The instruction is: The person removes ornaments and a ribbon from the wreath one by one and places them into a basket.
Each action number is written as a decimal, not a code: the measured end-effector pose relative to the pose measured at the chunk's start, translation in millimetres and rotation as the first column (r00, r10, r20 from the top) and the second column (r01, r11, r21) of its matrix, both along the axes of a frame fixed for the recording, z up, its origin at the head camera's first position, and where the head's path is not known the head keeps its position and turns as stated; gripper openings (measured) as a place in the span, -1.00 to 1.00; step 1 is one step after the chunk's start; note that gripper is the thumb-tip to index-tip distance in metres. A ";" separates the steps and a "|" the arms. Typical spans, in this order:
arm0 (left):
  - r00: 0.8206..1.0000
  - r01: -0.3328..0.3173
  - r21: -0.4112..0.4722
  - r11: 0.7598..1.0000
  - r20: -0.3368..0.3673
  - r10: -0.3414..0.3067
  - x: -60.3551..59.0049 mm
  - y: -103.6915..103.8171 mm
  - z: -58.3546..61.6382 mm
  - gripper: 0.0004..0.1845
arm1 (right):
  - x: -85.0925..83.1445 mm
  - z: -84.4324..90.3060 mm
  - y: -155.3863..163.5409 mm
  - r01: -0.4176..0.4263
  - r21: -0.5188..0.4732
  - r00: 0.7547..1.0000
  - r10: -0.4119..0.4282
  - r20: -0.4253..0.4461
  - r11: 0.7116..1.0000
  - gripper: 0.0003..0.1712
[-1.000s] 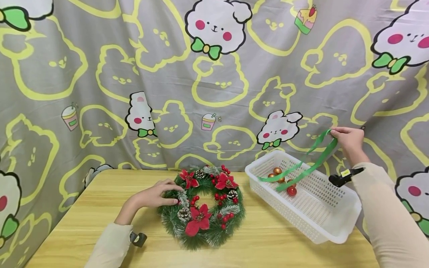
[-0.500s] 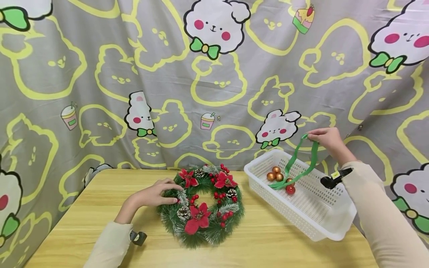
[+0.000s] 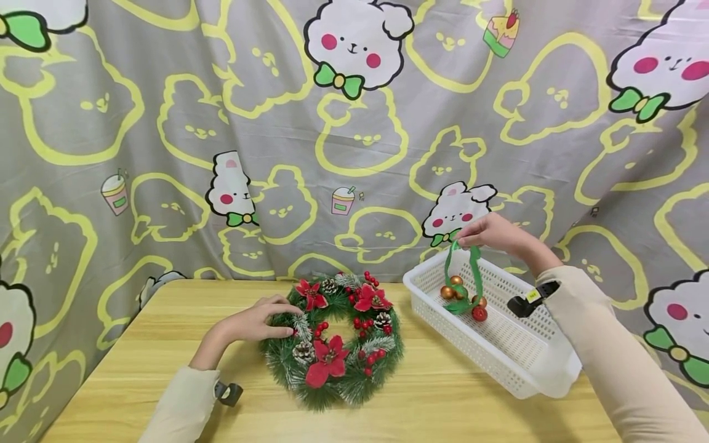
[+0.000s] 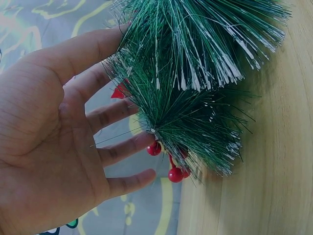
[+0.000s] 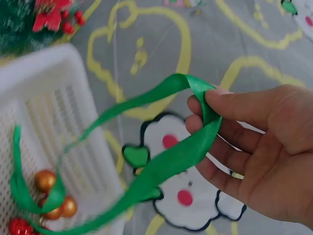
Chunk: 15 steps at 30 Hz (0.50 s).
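Note:
A green pine wreath (image 3: 335, 338) with red poinsettias, berries and pinecones lies on the wooden table (image 3: 443, 406). My left hand (image 3: 260, 321) rests on its left rim with straight fingers (image 4: 102, 115) against the needles (image 4: 195, 88). My right hand (image 3: 487, 234) pinches a looped green ribbon (image 3: 462, 277) above the far left corner of a white plastic basket (image 3: 532, 363). The ribbon (image 5: 161, 161) hangs down into the basket, its lower end among gold and red baubles (image 3: 460, 292). The thumb and fingers (image 5: 230, 105) clamp the ribbon's fold.
A grey curtain (image 3: 277, 123) printed with cartoon bears hangs close behind the table. The basket (image 5: 44, 98) stands at the table's right end, angled, its near corner over the edge. Bare wood lies in front of the wreath and at the left.
My right hand has carried the ribbon leftward, from over the basket's right back edge to above its far left corner. The ribbon now hangs steeper. The left hand has stayed on the wreath.

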State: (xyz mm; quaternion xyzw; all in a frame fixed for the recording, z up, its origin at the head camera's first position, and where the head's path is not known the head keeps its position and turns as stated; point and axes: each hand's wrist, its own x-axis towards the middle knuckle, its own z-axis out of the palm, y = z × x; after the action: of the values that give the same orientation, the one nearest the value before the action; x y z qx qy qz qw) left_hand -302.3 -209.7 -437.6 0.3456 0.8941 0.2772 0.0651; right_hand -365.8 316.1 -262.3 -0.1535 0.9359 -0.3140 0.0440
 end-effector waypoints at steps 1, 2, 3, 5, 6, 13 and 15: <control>1.000 0.000 0.000 1.000 0.003 0.000 0.1 0.0 -0.1 -0.51 | 1.3 1.5 -2.7 -0.003 -0.007 1.000 0.003 0.002 1.000 -0.63; 1.000 0.000 -0.001 1.000 0.005 0.000 0.2 0.0 -0.3 -0.51 | 2.2 2.7 -4.6 -0.005 -0.018 1.000 0.005 0.007 1.000 -0.62; 1.000 0.000 -0.001 1.000 0.005 0.000 0.2 0.0 -0.5 -0.51 | 2.9 3.5 -5.6 0.000 -0.030 1.000 0.000 0.015 1.000 -0.61; 1.000 0.000 0.000 1.000 0.007 0.000 0.2 0.2 -0.8 -0.51 | 3.3 3.3 -5.0 0.003 -0.038 1.000 -0.003 0.022 0.999 -0.60; 1.000 -0.001 0.001 1.000 0.007 0.001 0.2 0.2 -0.9 -0.51 | 3.3 2.3 -3.4 0.004 -0.037 1.000 -0.003 0.029 0.999 -0.59; 1.000 -0.004 -0.001 1.000 0.009 0.004 -1.1 -0.1 -1.7 -0.50 | -1.3 -18.1 20.1 -0.011 0.024 0.994 0.009 0.107 1.000 -0.62; 1.000 -0.006 -0.001 1.000 0.010 0.006 -1.4 -0.7 -1.8 -0.50 | -2.2 -24.7 26.7 -0.014 0.045 0.991 0.007 0.134 0.999 -0.64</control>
State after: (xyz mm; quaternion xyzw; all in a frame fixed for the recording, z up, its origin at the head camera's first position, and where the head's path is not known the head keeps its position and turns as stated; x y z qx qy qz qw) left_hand -303.6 -210.4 -439.4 0.3417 0.8950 0.2784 0.0689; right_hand -368.0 342.7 -287.0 -0.1360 0.9370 -0.3017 0.1116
